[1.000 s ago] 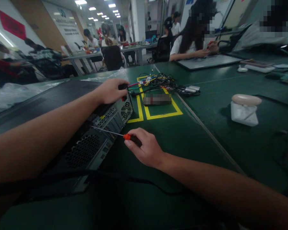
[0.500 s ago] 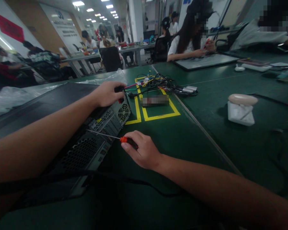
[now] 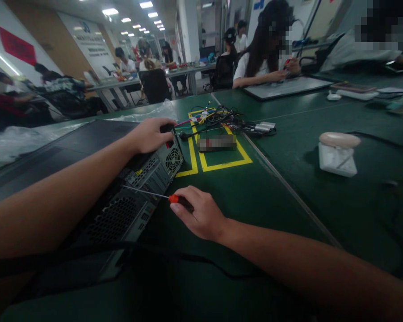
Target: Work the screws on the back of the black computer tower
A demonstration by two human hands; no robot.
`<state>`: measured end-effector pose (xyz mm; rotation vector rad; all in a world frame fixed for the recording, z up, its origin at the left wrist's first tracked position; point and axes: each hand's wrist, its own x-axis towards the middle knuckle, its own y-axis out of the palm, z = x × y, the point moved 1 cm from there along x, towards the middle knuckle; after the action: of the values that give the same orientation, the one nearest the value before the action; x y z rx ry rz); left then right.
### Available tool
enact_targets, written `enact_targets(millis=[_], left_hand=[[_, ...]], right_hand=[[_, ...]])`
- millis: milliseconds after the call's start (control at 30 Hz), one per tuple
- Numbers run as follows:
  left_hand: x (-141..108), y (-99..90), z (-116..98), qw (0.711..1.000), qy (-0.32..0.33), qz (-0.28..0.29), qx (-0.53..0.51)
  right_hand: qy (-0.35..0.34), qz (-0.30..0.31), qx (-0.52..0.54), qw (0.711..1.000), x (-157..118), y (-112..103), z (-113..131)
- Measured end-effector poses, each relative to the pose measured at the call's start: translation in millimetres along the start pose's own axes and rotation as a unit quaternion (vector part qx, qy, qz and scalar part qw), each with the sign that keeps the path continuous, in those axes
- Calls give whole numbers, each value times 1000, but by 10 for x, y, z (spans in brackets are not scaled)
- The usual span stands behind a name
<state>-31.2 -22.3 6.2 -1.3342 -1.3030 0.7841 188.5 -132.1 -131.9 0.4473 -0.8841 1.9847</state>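
A black and grey computer case [image 3: 121,214] lies on the green table at the left, its vented rear panel facing right. My left hand [image 3: 152,135] grips the case's far top corner, fingers bent over the edge beside the round fan grille [image 3: 174,159]. In my right hand [image 3: 201,212] is a screwdriver [image 3: 173,198] with a red and black handle, the fingers closed round it. Its long thin shaft points left, and the tip reaches the rear panel near the middle; the exact contact point is too dark to tell.
Tangled cables [image 3: 224,117] lie behind yellow tape rectangles [image 3: 221,166]. A white box with a beige rounded thing [image 3: 339,139] stands right. Plastic film [image 3: 30,136] lies behind the case. A dark strap [image 3: 188,257] crosses the foreground. A person [image 3: 262,58] sits across the table.
The whole view has shifted slightly. Both hands keep nearly the same places, and the screwdriver stays at the rear panel in my right hand.
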Motion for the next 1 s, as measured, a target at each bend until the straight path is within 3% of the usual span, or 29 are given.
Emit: enact_targets(millis=[1000], left_hand=[[30,13,36,1000,17,1,14]], right_hand=[[-10,-32,21,999,7,20,-29]])
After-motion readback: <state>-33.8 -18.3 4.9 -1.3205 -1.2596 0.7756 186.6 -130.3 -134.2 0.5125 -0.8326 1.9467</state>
